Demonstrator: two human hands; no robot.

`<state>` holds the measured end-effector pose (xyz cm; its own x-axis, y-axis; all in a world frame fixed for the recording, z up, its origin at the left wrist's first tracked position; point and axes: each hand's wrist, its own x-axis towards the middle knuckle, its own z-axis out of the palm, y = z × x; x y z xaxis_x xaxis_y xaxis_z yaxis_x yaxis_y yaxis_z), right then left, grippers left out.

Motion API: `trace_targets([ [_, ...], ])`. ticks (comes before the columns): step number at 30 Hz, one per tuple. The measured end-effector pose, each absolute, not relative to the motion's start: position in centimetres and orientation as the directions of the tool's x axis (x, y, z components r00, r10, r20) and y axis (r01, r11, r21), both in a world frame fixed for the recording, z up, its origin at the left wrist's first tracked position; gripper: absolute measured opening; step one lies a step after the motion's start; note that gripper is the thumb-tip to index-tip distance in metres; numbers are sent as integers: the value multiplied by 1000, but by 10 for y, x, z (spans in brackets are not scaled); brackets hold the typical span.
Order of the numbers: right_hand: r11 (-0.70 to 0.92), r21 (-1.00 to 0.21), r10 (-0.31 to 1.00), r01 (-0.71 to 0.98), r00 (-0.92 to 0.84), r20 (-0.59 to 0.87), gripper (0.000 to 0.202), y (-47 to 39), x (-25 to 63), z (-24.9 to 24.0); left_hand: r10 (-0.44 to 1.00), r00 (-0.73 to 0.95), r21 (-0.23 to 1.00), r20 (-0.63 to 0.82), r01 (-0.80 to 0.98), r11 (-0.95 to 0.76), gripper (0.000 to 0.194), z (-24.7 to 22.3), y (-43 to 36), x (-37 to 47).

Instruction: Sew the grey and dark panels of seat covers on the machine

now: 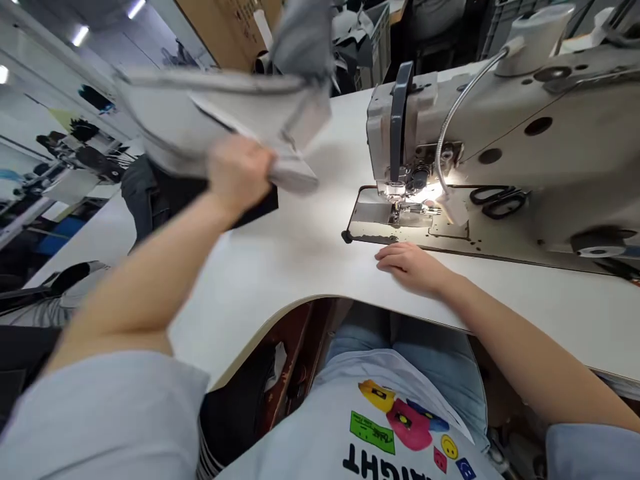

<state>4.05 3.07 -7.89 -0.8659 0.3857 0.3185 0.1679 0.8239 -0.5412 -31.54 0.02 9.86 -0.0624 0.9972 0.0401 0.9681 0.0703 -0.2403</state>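
Note:
My left hand [241, 172] is closed on a light grey sewn fabric piece [170, 117], lifted over the left side of the table. Motion blurs both, and the exact grip is hard to make out. My right hand [411, 267] lies on the white tabletop [300, 260] with its fingers loosely stretched out and nothing in it. It rests just in front of the bed of the sewing machine [490, 127], below the lit needle area [397, 207]. Beneath the raised fabric, dark cloth [257, 208] lies on the table.
Black scissors [499, 200] lie on the machine bed to the right. A thread cone [535, 40] stands on top of the machine. Behind the table are a cardboard box [225, 30] and a grey crate [381, 47]. The table edge curves inward in front of me.

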Motion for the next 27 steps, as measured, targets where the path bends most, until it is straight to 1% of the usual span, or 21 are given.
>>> trace_targets([
  [1,827,-537,383,166,-865,323,32,31,41,-80,999,-44,-254,21,966,48,30,81,1,-304],
  [3,833,-530,377,159,-864,333,33,31,41,-81,997,-10,-261,-81,965,-12,37,36,-2,-283],
  [5,835,-528,375,154,-862,341,34,31,41,-81,982,-8,-248,-187,968,-39,51,-5,-9,-271],
  [7,832,-534,380,153,-857,347,35,30,41,-79,970,-19,-247,-243,968,-42,60,-28,-17,-267],
  [10,816,-558,395,153,-851,345,36,31,40,-77,948,4,-233,-317,969,-82,64,-33,-24,-260],
  [13,798,-585,402,145,-851,337,37,33,38,-77,932,119,-208,-342,958,-199,58,-29,-27,-245],
  [16,798,-580,423,164,-838,346,36,34,38,-77,940,241,-199,-240,936,-291,48,-32,-28,-232],
  [18,801,-565,450,199,-821,350,35,33,38,-76,936,310,-197,-169,920,-340,46,-35,-27,-229],
  [20,800,-556,468,223,-812,349,35,31,39,-76,916,379,-206,-132,894,-399,46,-35,-25,-230],
  [24,795,-562,481,228,-801,355,36,31,37,-79,861,485,-215,-155,834,-509,47,-29,-20,-231],
  [27,800,-557,477,223,-800,365,34,36,31,-82,872,453,-254,-187,835,-488,49,-26,-15,-232],
])
